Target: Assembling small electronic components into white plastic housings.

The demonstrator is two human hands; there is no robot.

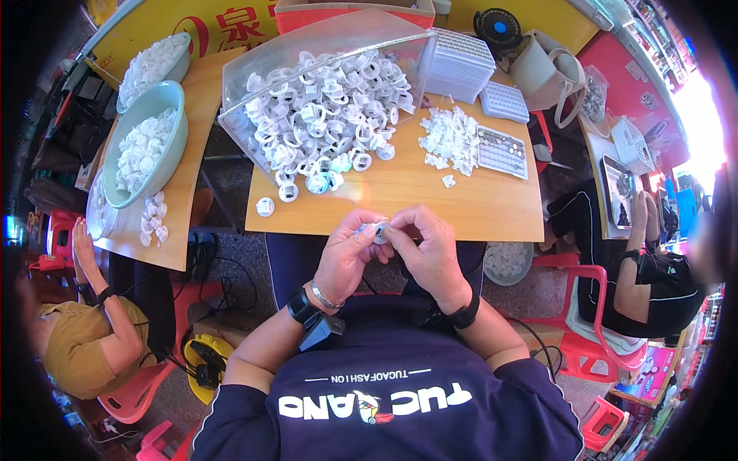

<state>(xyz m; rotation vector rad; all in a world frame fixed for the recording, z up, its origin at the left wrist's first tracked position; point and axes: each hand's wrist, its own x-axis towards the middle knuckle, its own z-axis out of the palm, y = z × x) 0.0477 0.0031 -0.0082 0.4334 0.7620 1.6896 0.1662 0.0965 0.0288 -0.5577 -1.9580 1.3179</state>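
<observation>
My left hand (pixel 344 257) and my right hand (pixel 428 252) meet in front of the table's near edge. Between their fingertips is a small white round plastic part (pixel 380 231) with a dark spot, mostly covered by the fingers. The left fingers are closed round it, and the right thumb and forefinger pinch at its side. Just beyond, a heap of similar white ring-shaped parts (pixel 327 115) spills from a tipped clear bin (pixel 254 150). One loose white part (pixel 264 207) lies at the left front of the table. Farther right is a pile of small flat translucent pieces (pixel 450 137).
Beside that pile lies a tray of small round pieces (pixel 502 153), near a stack of white trays (pixel 460 67). A green basin (pixel 179 150) of white parts stands on the left table. Co-workers sit left, in a mustard shirt (pixel 84 342), and right, in dark clothes (pixel 667 296).
</observation>
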